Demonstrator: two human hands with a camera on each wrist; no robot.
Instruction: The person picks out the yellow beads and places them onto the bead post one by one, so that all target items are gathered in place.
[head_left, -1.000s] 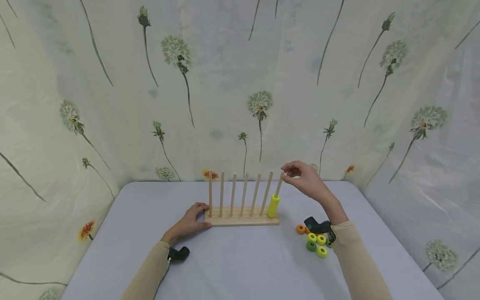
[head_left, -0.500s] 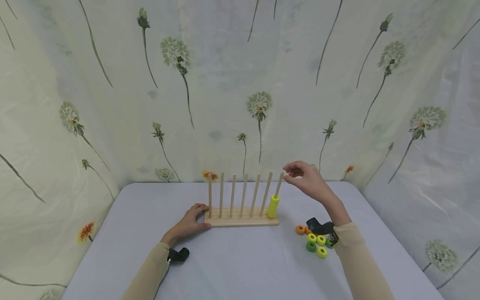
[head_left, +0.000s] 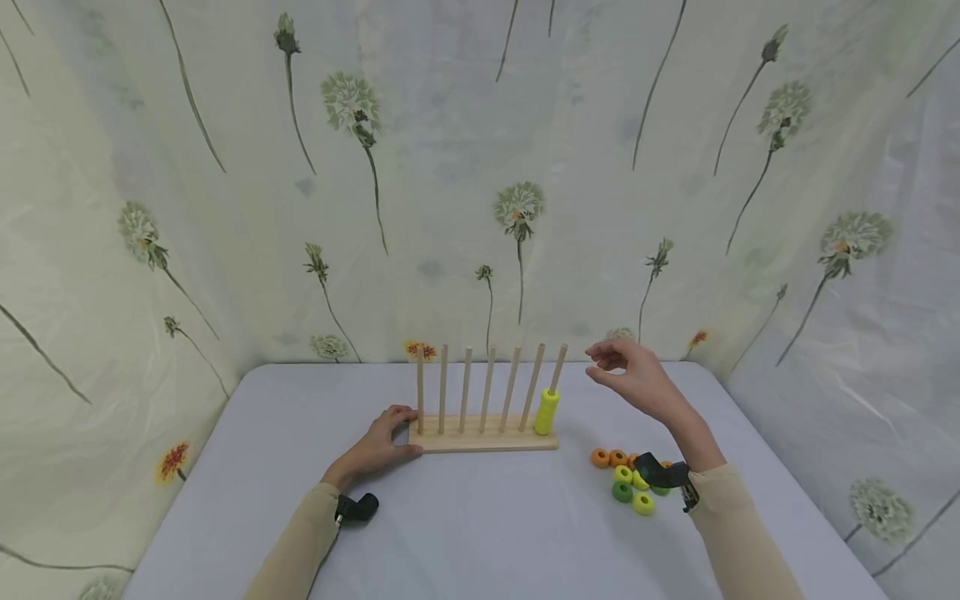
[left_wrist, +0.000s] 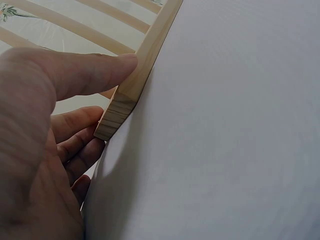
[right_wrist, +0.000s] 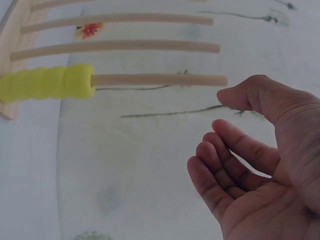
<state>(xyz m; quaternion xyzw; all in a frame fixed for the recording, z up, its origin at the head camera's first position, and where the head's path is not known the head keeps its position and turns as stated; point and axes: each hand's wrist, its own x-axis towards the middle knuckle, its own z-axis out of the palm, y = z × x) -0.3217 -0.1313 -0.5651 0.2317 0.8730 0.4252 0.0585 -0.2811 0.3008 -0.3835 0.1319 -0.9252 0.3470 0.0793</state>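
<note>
A wooden peg rack (head_left: pixel 480 442) with several upright pegs stands on the table. Yellow beads (head_left: pixel 547 412) are stacked on its rightmost peg; the right wrist view shows the same yellow beads (right_wrist: pixel 47 83) with bare peg above them. My left hand (head_left: pixel 382 442) holds the left end of the rack's base. In the left wrist view, the thumb lies on one edge of the base (left_wrist: pixel 131 87) and the fingers reach the other side. My right hand (head_left: pixel 633 379) is in the air to the right of the rightmost peg's tip, fingers loosely bent and holding nothing.
Loose beads lie on the table right of the rack: orange beads (head_left: pixel 600 457), yellow beads (head_left: pixel 642 503) and green beads (head_left: pixel 622 492). The right wrist camera (head_left: pixel 660 472) partly hides them. A flower-printed curtain (head_left: pixel 450 167) surrounds the white table (head_left: pixel 480 533) behind and at the sides.
My right hand has moved right and slightly down, away from the rightmost peg's tip. The left hand and the rack have stayed in place.
</note>
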